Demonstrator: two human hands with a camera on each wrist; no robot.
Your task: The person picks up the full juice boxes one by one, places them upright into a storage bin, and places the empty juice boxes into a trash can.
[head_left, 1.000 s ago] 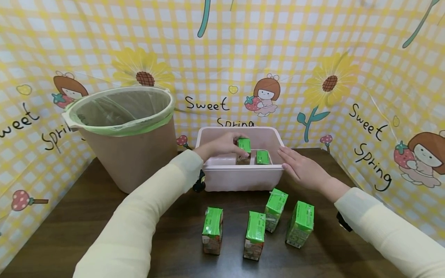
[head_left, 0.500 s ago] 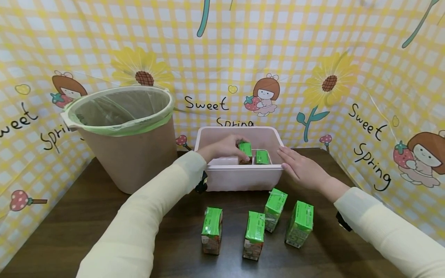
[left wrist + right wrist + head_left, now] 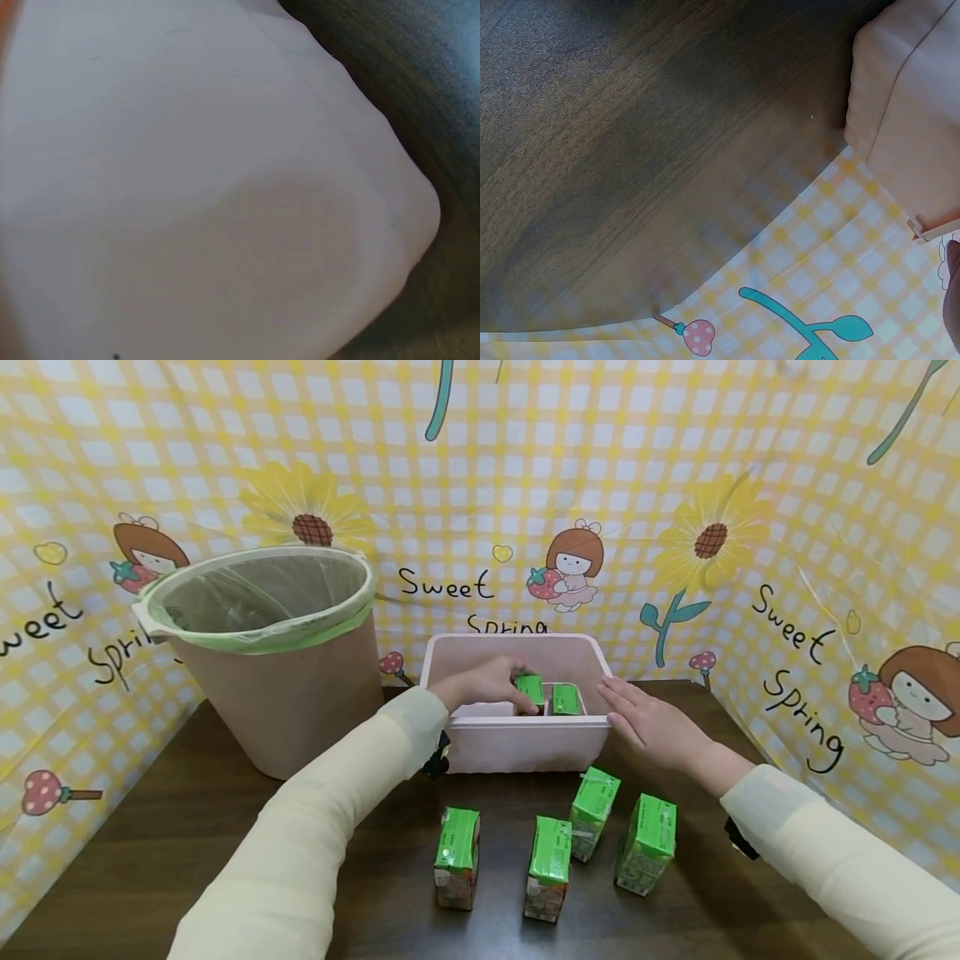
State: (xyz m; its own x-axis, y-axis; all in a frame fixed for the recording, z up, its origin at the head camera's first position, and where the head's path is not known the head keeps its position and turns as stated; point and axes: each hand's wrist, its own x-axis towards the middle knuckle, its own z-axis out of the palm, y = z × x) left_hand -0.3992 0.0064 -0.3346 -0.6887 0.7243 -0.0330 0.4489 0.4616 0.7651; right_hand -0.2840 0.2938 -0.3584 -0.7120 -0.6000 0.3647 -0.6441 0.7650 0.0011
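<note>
Inside a pale pink plastic bin (image 3: pixel 525 745), my left hand (image 3: pixel 491 682) grips a green-topped drink carton (image 3: pixel 529 687) between thumb and fingers. The carton's lower part is hidden behind the bin's front wall. Just right of it in the bin stands a second green-topped carton (image 3: pixel 566 699). My right hand (image 3: pixel 660 722) rests with straight fingers against the bin's right rim. In the left wrist view the bin's outer wall (image 3: pixel 187 150) fills most of the picture. The right wrist view catches the bin's side (image 3: pixel 915 105) and a bit of a finger (image 3: pixel 952 300).
Several more cartons stand on the dark wooden table in front of the bin: one on the left (image 3: pixel 457 858), one in the middle (image 3: pixel 549 868), two on the right (image 3: pixel 595 812). A tall lined trash can (image 3: pixel 292 702) stands at the left. Checked cloth (image 3: pixel 480 460) hangs behind.
My left hand has lowered the gripped carton into the bin and shifted it slightly right, beside the other carton. The right hand has stayed at the rim.
</note>
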